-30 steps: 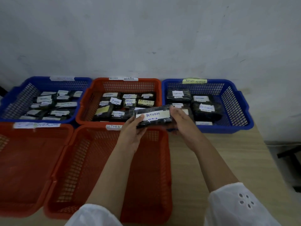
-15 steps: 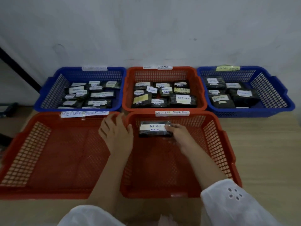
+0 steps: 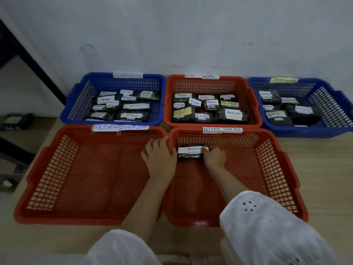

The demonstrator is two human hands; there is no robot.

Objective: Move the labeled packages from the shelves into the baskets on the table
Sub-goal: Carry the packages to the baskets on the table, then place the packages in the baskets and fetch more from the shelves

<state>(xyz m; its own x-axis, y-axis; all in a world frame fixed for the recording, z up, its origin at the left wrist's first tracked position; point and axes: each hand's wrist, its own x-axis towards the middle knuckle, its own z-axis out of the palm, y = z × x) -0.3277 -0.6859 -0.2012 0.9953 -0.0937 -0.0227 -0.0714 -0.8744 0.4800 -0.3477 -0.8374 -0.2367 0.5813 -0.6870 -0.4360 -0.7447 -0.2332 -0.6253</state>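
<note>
A dark package [image 3: 191, 152] with a white "RETURN" label lies at the far end of the front right red basket [image 3: 283, 157], close to its back wall. My right hand [image 3: 214, 157] grips the package's right end. My left hand [image 3: 159, 155] rests on the rim between the two front baskets, its fingers spread and its thumb beside the package's left end. The front left red basket [image 3: 47, 157] holds nothing. Both front baskets carry "RETURN OVERDUE" labels.
Along the wall stand three baskets holding several labeled dark packages: a blue one [image 3: 76, 98] at left, a red one [image 3: 251, 98] in the middle, a blue one [image 3: 342, 106] at right. The wooden table [image 3: 321, 169] shows at right. A dark frame [image 3: 28, 60] stands at left.
The package came down from above the back baskets into the front right red basket. My left hand let go of it and settled on the rim. My right hand stayed on it.
</note>
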